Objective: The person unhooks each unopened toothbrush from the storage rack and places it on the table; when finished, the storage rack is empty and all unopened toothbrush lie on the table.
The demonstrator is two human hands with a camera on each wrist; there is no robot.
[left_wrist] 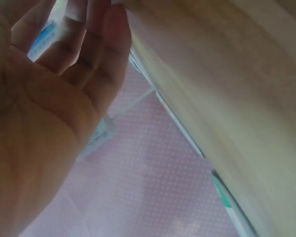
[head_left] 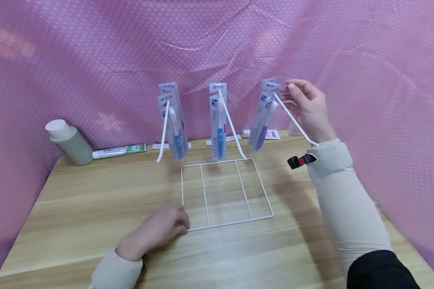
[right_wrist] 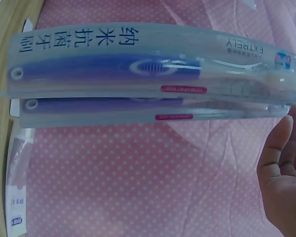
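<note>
A white wire rack (head_left: 231, 223) stands on the wooden table (head_left: 94, 208), and three arms rise from its flat grid base. Packaged toothbrushes hang on each arm: blue ones on the left (head_left: 173, 116) and in the middle (head_left: 218, 120), purple ones (head_left: 262, 120) on the right. My right hand (head_left: 305, 106) is raised beside the top of the purple packs (right_wrist: 138, 74); its straight fingers (right_wrist: 283, 173) are at their upper end. My left hand (head_left: 159, 230) rests on the table at the base's front left corner, its palm (left_wrist: 54, 98) facing down and its fingers relaxed.
A pale green bottle (head_left: 70, 142) with a white cap and a toothpaste tube (head_left: 119, 150) lie at the back left. Flat packs (head_left: 267, 134) lie behind the rack. A pink dotted curtain (head_left: 94, 60) closes in the back and both sides.
</note>
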